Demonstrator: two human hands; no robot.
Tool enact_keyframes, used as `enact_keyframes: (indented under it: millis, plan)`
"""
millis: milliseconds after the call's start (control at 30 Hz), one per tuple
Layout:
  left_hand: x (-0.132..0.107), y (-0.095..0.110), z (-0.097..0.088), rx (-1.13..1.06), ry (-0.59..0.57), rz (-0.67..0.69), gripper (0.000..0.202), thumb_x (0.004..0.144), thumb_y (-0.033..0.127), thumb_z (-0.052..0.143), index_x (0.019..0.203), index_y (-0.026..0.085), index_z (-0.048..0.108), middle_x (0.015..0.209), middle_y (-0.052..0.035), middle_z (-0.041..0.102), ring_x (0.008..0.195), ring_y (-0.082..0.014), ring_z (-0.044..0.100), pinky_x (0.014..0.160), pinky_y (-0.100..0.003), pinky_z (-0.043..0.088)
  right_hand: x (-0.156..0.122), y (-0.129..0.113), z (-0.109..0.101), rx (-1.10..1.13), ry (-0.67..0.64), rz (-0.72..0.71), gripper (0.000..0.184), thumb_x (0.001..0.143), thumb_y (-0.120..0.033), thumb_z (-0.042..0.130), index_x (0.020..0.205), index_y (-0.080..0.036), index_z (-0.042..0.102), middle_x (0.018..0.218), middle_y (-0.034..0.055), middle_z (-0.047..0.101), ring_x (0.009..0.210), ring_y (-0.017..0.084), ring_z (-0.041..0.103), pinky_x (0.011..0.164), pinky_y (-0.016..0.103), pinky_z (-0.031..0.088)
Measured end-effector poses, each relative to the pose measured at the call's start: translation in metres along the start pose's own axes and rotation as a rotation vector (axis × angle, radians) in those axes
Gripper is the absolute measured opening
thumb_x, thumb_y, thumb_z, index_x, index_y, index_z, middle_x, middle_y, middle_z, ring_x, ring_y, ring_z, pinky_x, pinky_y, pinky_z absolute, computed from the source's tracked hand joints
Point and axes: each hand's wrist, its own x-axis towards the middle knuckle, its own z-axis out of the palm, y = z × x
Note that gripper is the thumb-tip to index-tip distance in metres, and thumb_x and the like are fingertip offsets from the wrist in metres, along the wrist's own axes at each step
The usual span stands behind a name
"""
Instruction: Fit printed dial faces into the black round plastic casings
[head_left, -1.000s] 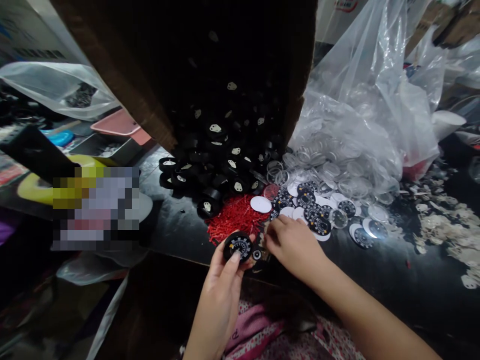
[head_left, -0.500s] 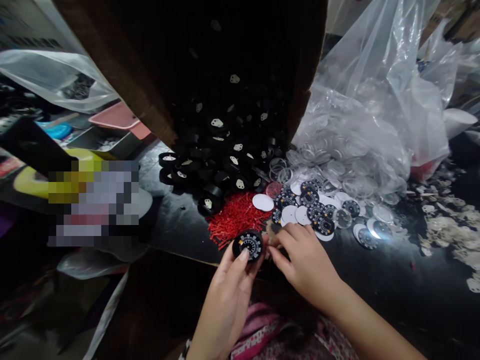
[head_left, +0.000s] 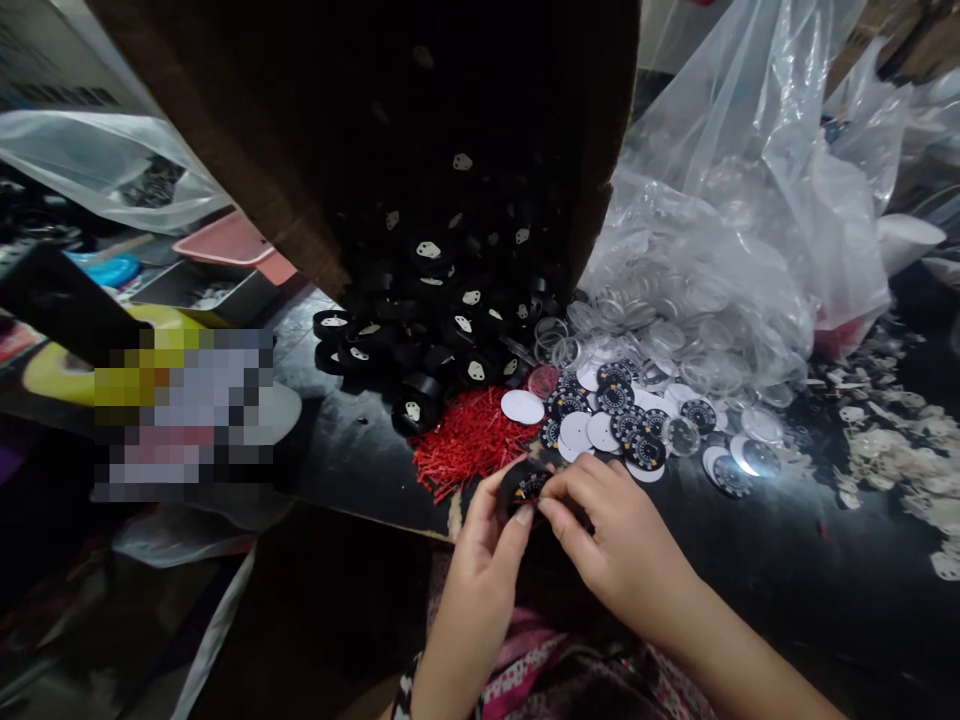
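My left hand (head_left: 480, 550) is closed around a round black dial gauge (head_left: 529, 484), its numbered face tilted toward the right. My right hand (head_left: 611, 525) pinches at the face's near edge, where a thin bit of red shows at the fingertips; it looks like one of the red pointers, though the fingers mostly cover it. Just beyond my hands lies a heap of small red pointers (head_left: 469, 440). To its right are loose black dial discs (head_left: 643, 450) and white disc backs (head_left: 575, 432), some overlapping. Clear round lenses (head_left: 667, 335) pile up behind them.
A cardboard box (head_left: 225, 130) lies open toward me, spilling black round housings (head_left: 416, 400). Clear plastic bags (head_left: 735, 200) stand at the right, near scattered whitish flat parts (head_left: 892, 430). On the left are a yellow tape roll (head_left: 56, 370) and a pink tray (head_left: 229, 240).
The dial gauge has moved right and turned from facing up to tilting toward my right hand. My right fingertips are now at its face instead of beside it.
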Motion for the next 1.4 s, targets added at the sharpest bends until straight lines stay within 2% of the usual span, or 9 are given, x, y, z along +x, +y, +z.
enact_keyframes:
  millis: [100,300,567,867,1000,1133,1267,1333,1400]
  plan:
    - [-0.002,0.003,-0.004,0.025,-0.08,-0.012,0.026,0.088,0.034,0.061,0.114,0.029,0.061,0.119,-0.0018,0.067,0.112,-0.0213,0.062,0.101,-0.035,0.045,-0.002,0.0,-0.002,0.066,-0.002,0.037,0.011,0.091,-0.014,0.054,0.083,-0.02,0.058,0.082,0.0014,0.06,0.078,0.018,0.055,0.072,0.031,0.037]
    - [-0.007,0.003,-0.009,0.027,-0.098,-0.013,0.024,0.087,0.035,0.063,0.11,0.029,0.059,0.112,0.0013,0.067,0.106,-0.0161,0.063,0.092,-0.023,0.048,-0.007,0.004,-0.001,0.291,-0.011,0.114,0.015,0.091,-0.019,0.054,0.077,-0.021,0.057,0.081,0.0001,0.059,0.078,0.016,0.054,0.072,0.029,0.039]
    - [-0.009,0.008,-0.006,0.137,-0.046,0.117,0.015,0.086,0.03,0.063,0.101,0.027,0.061,0.095,0.0032,0.07,0.09,-0.0127,0.068,0.081,-0.019,0.053,-0.012,0.002,0.001,0.308,0.008,0.125,0.016,0.092,-0.02,0.053,0.076,-0.021,0.054,0.085,0.0015,0.059,0.08,0.017,0.054,0.072,0.029,0.039]
    - [-0.021,0.006,-0.013,0.375,-0.031,0.289,0.03,0.085,0.017,0.06,0.111,0.03,0.062,0.104,0.003,0.074,0.094,-0.0158,0.071,0.082,-0.023,0.056,-0.021,-0.011,0.002,0.352,0.05,0.148,0.022,0.09,-0.017,0.055,0.068,-0.021,0.049,0.07,-0.0021,0.056,0.067,0.013,0.052,0.063,0.024,0.039]
    - [-0.023,0.009,-0.008,0.402,-0.025,0.225,0.026,0.084,0.019,0.062,0.108,0.029,0.065,0.104,0.002,0.074,0.095,-0.0173,0.07,0.083,-0.024,0.054,-0.025,-0.012,0.0,0.37,0.078,0.194,0.022,0.088,-0.016,0.055,0.067,-0.02,0.049,0.07,-0.0023,0.056,0.063,0.012,0.051,0.059,0.023,0.039]
    - [-0.015,0.01,-0.002,0.184,-0.129,0.01,0.02,0.086,0.029,0.062,0.106,0.026,0.065,0.108,-0.0017,0.073,0.102,-0.0209,0.069,0.089,-0.029,0.054,-0.024,-0.005,-0.007,0.244,0.061,0.202,0.026,0.086,-0.018,0.057,0.062,-0.021,0.047,0.064,-0.0027,0.054,0.06,0.012,0.05,0.055,0.023,0.037]
    - [-0.007,0.007,0.002,-0.105,-0.163,-0.248,0.035,0.087,0.035,0.062,0.122,0.029,0.06,0.126,-0.0029,0.067,0.117,-0.0232,0.062,0.1,-0.035,0.049,-0.019,0.002,-0.015,0.093,0.063,0.039,0.011,0.087,-0.012,0.055,0.082,-0.02,0.061,0.08,0.002,0.062,0.074,0.017,0.057,0.066,0.028,0.043]
    - [-0.006,0.008,0.001,-0.132,-0.143,-0.257,0.04,0.086,0.033,0.064,0.126,0.029,0.06,0.133,-0.003,0.064,0.125,-0.0236,0.056,0.106,-0.035,0.045,-0.016,0.005,-0.014,0.01,0.037,-0.047,0.016,0.088,-0.009,0.052,0.097,-0.019,0.062,0.091,0.0049,0.065,0.082,0.02,0.059,0.074,0.033,0.043]
    - [-0.006,0.01,-0.001,-0.086,-0.129,-0.225,0.043,0.084,0.034,0.066,0.126,0.029,0.061,0.137,-0.0032,0.061,0.13,-0.0241,0.052,0.109,-0.036,0.04,-0.011,0.007,-0.011,-0.088,0.014,-0.109,0.018,0.089,-0.008,0.051,0.1,-0.018,0.062,0.093,0.0064,0.065,0.085,0.022,0.059,0.077,0.036,0.042]
